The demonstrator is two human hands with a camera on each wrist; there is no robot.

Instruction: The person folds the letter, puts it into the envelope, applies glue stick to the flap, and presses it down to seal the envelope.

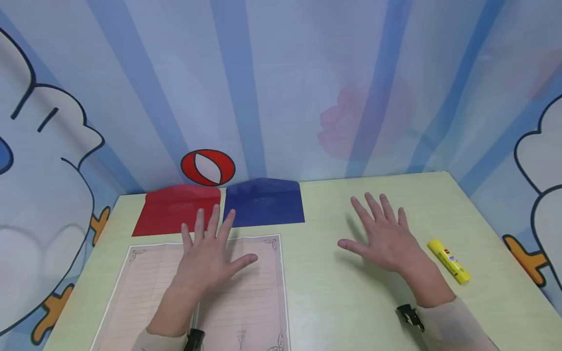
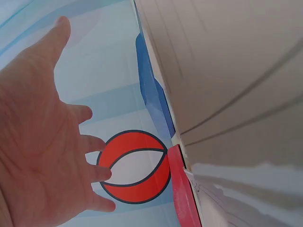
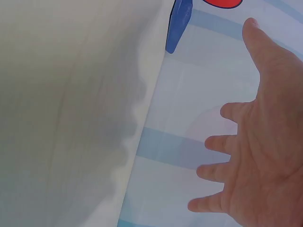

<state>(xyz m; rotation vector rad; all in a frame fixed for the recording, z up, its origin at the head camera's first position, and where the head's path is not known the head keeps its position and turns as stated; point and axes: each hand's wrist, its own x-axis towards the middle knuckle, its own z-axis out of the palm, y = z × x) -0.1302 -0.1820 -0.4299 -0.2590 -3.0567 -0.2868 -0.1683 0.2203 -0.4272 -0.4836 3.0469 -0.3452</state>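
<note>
My left hand (image 1: 206,263) hovers palm down with fingers spread above a pinkish lined sheet of letter paper (image 1: 250,302), which has a scrolled border and a crease down its middle. Beyond its fingertips lie a red envelope (image 1: 175,214) and, to the right of that, a blue envelope (image 1: 265,207), both with flaps pointing to the back. My right hand (image 1: 388,241) is also spread, held over the bare table and casting a shadow there. To its right lies a yellow glue stick (image 1: 449,261). Both palms show bare in the wrist views, the left palm (image 2: 42,142) and the right palm (image 3: 270,156).
The pale yellow-green table (image 1: 333,302) meets a blue striped backdrop (image 1: 290,97) along its back edge. Printed cartoon figures and a red-and-white ball (image 1: 208,167) decorate the backdrop. A black strap (image 1: 410,317) sits at the right sleeve.
</note>
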